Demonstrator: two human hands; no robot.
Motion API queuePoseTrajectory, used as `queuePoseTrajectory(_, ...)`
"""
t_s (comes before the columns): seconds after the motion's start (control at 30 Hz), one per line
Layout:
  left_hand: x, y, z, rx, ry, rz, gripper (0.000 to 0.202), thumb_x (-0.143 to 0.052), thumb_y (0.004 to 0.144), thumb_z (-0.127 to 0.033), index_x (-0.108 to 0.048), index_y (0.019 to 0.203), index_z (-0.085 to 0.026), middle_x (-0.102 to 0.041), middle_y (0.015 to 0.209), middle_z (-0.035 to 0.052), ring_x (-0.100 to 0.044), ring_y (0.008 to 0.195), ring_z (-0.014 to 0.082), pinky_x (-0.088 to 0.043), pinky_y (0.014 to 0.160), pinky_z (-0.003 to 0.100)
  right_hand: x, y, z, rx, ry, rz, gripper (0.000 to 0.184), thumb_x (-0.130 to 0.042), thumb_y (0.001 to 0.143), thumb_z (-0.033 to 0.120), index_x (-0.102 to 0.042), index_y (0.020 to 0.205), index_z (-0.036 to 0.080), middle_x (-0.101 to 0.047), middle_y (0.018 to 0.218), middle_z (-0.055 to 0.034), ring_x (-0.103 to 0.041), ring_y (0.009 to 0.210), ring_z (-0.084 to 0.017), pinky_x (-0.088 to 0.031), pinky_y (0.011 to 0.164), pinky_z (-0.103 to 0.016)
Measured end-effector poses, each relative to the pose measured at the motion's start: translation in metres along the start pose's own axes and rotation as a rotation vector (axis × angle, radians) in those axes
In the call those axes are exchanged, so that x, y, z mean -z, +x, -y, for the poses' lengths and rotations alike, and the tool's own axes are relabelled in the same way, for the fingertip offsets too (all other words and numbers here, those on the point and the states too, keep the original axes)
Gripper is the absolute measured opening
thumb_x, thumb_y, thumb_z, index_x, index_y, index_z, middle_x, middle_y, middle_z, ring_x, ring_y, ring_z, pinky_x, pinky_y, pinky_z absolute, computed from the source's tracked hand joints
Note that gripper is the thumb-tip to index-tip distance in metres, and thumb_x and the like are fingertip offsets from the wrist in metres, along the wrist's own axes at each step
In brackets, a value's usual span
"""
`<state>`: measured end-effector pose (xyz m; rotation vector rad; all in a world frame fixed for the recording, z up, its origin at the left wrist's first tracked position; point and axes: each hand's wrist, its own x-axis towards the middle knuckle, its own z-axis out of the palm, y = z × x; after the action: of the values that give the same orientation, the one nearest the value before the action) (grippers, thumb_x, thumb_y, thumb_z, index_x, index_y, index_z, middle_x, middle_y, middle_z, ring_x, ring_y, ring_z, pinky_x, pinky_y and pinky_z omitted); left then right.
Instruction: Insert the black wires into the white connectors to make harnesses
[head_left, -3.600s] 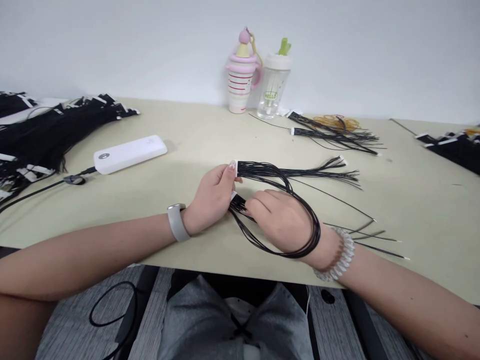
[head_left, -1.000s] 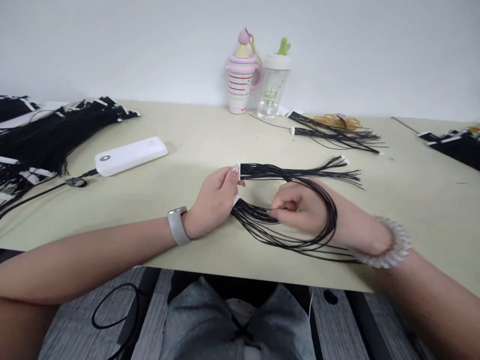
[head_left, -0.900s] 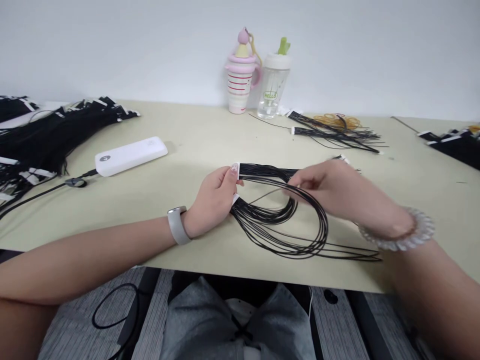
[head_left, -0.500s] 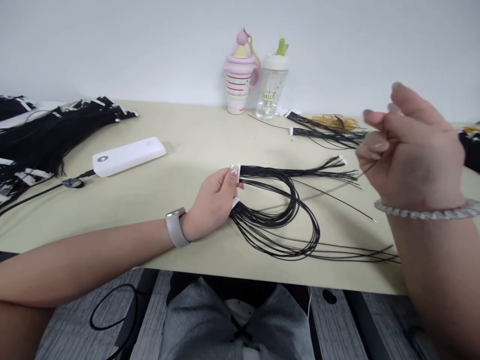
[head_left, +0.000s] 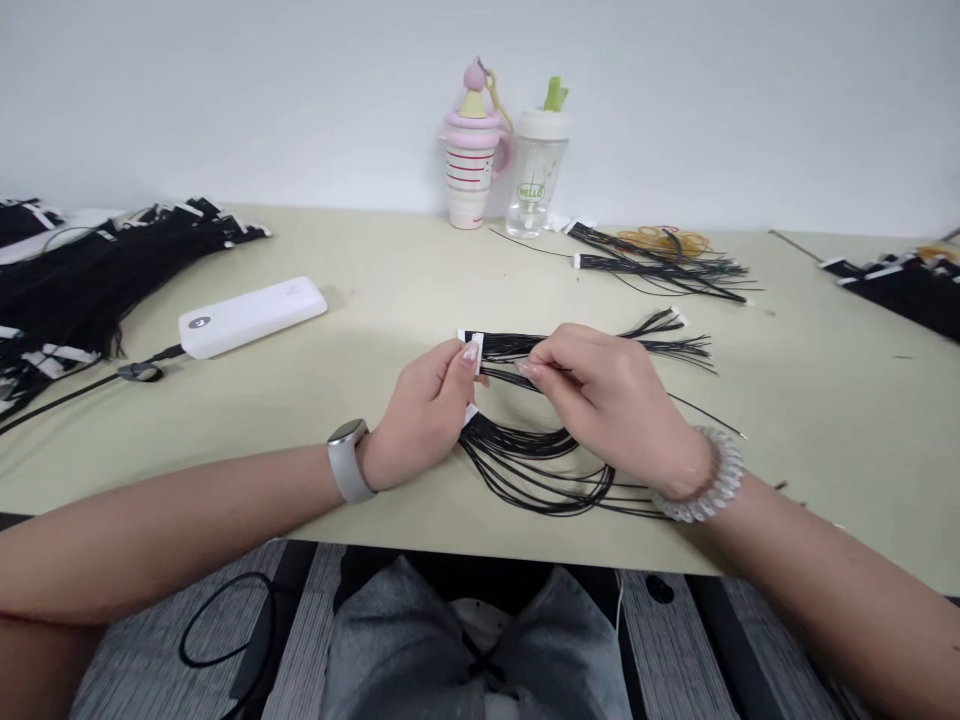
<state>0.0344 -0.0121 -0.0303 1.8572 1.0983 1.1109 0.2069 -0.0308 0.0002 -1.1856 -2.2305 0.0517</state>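
My left hand is closed on a white connector, thumb on top, with a dense bundle of black wires running out to the right. Just right of that connector, my right hand pinches a thin black wire between thumb and forefinger; its end is too small to make out. Below my left hand shows another white connector, from which looped black wires curve under my right hand. At the far end of the upper bundle is a small white connector.
A white power bank with a cable lies left, beside piled black wire harnesses. Behind stand a pink-lidded cup and a clear bottle. More wire bundles lie by yellow rubber bands; another pile is far right.
My right hand has come down and left from its raised place at the right to the wires beside the connector. My left hand keeps its hold with little movement.
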Motion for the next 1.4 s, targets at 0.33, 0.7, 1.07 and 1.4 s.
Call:
queuePoseTrajectory(0.33,0.000,-0.001,0.001,-0.033,0.028,0.023,0.037,-0.029,0.090,-0.039,-0.044,0.066,-0.016,-0.045,0.055,-0.0017,-0.040,0.051,0.0074,-0.033,0.051,0.020,-0.001,-0.001,0.001,0.019,-0.073,0.032,0.017,-0.041,0.086,0.018,-0.055,0.077,0.014,-0.051,0.074,-0.0027,-0.045,0.065,-0.010,-0.034,0.061,-0.023)
queuePoseTrajectory(0.7,0.000,-0.002,0.000,-0.027,0.041,0.037,0.038,-0.029,0.090,-0.039,-0.043,0.065,-0.015,-0.044,0.054,-0.0017,-0.040,0.051,0.0070,-0.033,0.051,0.020,-0.004,-0.003,0.002,0.116,-0.202,-0.038,0.020,-0.040,0.086,0.017,-0.057,0.078,0.013,-0.053,0.076,-0.0046,-0.048,0.069,-0.011,-0.038,0.063,-0.023)
queuePoseTrajectory(1.07,-0.001,-0.002,0.001,-0.034,0.020,0.034,0.038,-0.030,0.090,-0.039,-0.046,0.065,-0.014,-0.046,0.055,-0.0018,-0.041,0.051,0.0063,-0.034,0.050,0.019,-0.008,-0.004,-0.008,0.297,-0.457,-0.136,0.018,-0.042,0.086,0.014,-0.058,0.075,0.014,-0.053,0.074,-0.0042,-0.046,0.070,-0.013,-0.039,0.064,-0.026)
queuePoseTrajectory(1.4,0.000,-0.002,0.002,-0.046,0.039,0.047,0.038,-0.029,0.090,-0.039,-0.046,0.065,-0.014,-0.045,0.054,-0.0021,-0.040,0.051,0.0059,-0.034,0.051,0.019,-0.007,-0.003,-0.005,0.276,-0.351,-0.109,0.021,-0.041,0.086,0.014,-0.060,0.077,0.011,-0.054,0.073,-0.0054,-0.049,0.070,-0.013,-0.041,0.064,-0.025)
